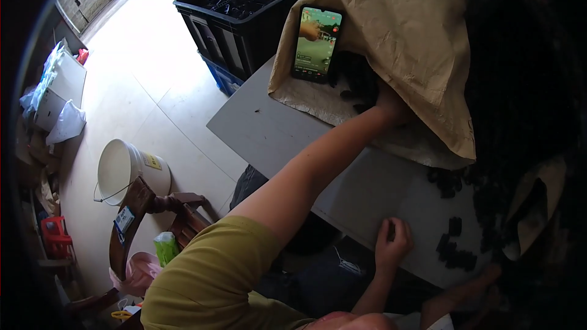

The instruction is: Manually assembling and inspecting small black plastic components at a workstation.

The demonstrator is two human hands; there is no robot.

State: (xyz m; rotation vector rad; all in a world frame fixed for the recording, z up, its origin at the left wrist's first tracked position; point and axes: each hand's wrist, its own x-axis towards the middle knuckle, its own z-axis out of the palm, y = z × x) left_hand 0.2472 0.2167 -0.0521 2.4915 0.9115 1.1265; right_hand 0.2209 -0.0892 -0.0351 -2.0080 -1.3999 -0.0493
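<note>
Head view, left hand (392, 107): our olive-sleeved arm reaches into the mouth of one big paper bag (416, 36); the fingers are hidden, so we cannot tell whether they grip.
Black pieces (358, 76): just beside our left hand, inside the bag's mouth, too dark to count.
Lower hands: two, well apart from our left; one curled hand (394, 241) at the table (348, 189) edge, one dim hand (489, 274) farther right. We cannot tell which is ours.
Loose clusters (457, 253): on the table, between bag and dim hand.
Others: one phone (317, 43) on the bag, one black bin (241, 46), one white bucket (154, 171).
</note>
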